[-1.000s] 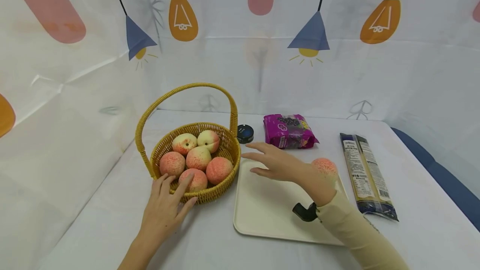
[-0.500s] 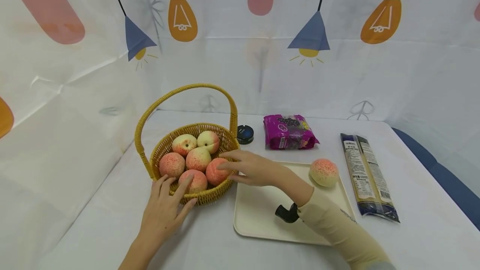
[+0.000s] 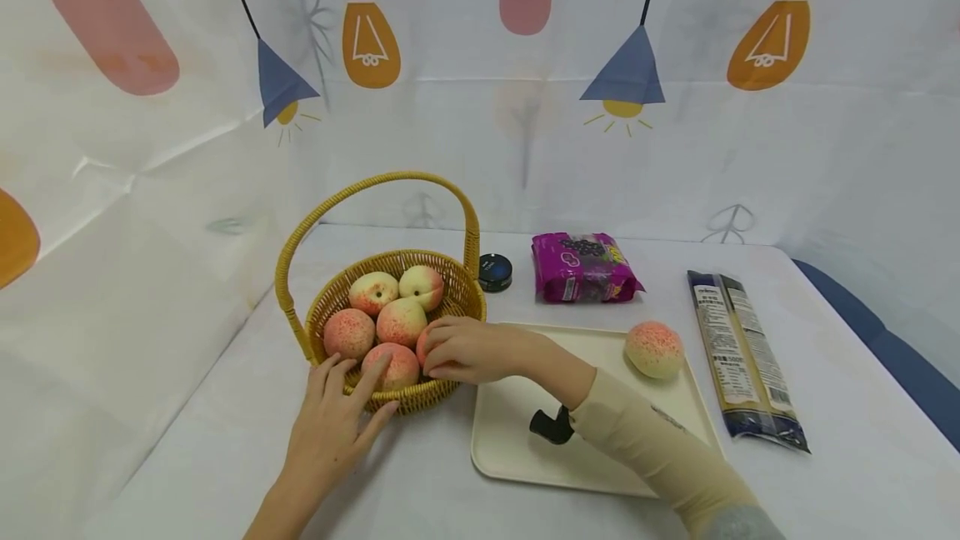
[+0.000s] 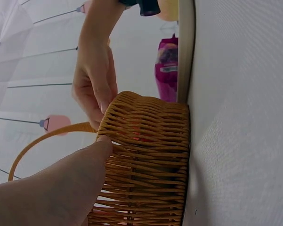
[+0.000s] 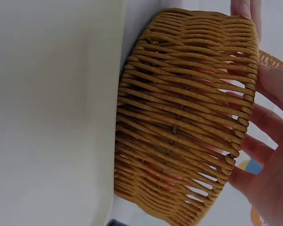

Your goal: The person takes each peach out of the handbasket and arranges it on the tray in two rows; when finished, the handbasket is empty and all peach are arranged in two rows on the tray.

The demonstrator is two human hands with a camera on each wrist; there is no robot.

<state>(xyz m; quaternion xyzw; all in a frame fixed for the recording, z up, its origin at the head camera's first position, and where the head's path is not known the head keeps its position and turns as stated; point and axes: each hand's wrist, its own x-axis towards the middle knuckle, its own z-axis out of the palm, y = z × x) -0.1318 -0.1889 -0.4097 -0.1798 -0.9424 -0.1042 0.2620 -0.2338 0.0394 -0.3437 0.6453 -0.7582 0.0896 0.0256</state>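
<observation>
A woven basket (image 3: 412,400) with a tall handle holds several peaches, among them a pale one (image 3: 401,321) in the middle. Reaching over the basket's right rim, my right hand (image 3: 474,350) curls its fingers round the rightmost peach (image 3: 423,342), mostly hidden behind them. In the right wrist view the fingers (image 5: 266,120) of that hand pass behind the rim. My left hand (image 3: 330,417) rests spread on the near left rim, its index finger over the front peach (image 3: 397,369). Its thumb (image 4: 96,153) lies at the rim in the left wrist view.
A cream tray (image 3: 517,461) lies right of the basket, bearing one peach (image 3: 655,349) and a black curved object (image 3: 551,425) beside my right wrist. Behind are a round dark tin (image 3: 495,272) and a purple packet (image 3: 585,267). A long noodle-like packet (image 3: 746,361) lies far right.
My right hand has moved left from above the tray into the basket, and its fingers have closed round the rightmost peach. The left hand has stayed at the rim.
</observation>
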